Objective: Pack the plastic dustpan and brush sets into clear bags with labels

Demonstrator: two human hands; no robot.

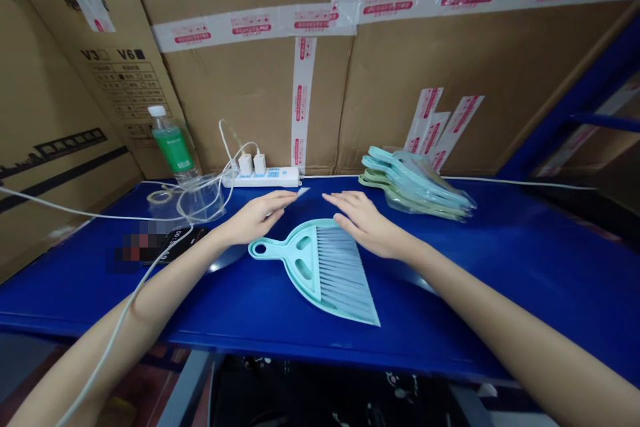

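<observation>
A mint-green dustpan with a small brush nested in it (320, 267) lies flat on the blue table (525, 260), handle pointing left. My left hand (257, 215) hovers just behind and left of it, fingers stretched out, holding nothing. My right hand (367, 223) rests palm down over the dustpan's far right edge, fingers extended and slightly apart, touching or nearly touching it.
A stack of bagged dustpan sets (415, 183) lies at the back right. A white power strip (263, 177) with chargers and trailing cables, a green-labelled bottle (173, 147), a tape roll (160, 197) and a phone (173, 243) sit left. Cardboard boxes (400, 80) wall the back.
</observation>
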